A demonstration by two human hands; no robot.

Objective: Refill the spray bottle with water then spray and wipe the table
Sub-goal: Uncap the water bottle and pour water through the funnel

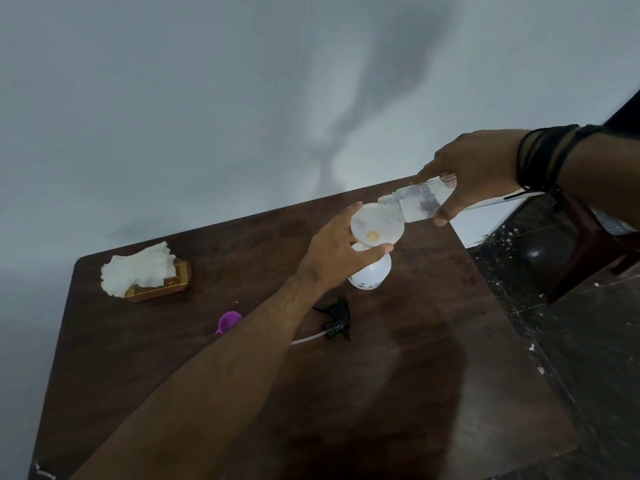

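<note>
We are steadying the funnel (pixel 376 227) on the spray bottle (pixel 370 271) with left-hand fingers (pixel 341 247) curled round it, our right hand (pixel 474 168) gripping the tilted water bottle (pixel 419 201) to pour.

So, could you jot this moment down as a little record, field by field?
left hand: holds white funnel on spray bottle
right hand: grips tilted clear water bottle, mouth at funnel
spray head: black, lying on brown table, off the bottle
purple cap: on table by the left forearm
tissues: white, in amber holder
</note>
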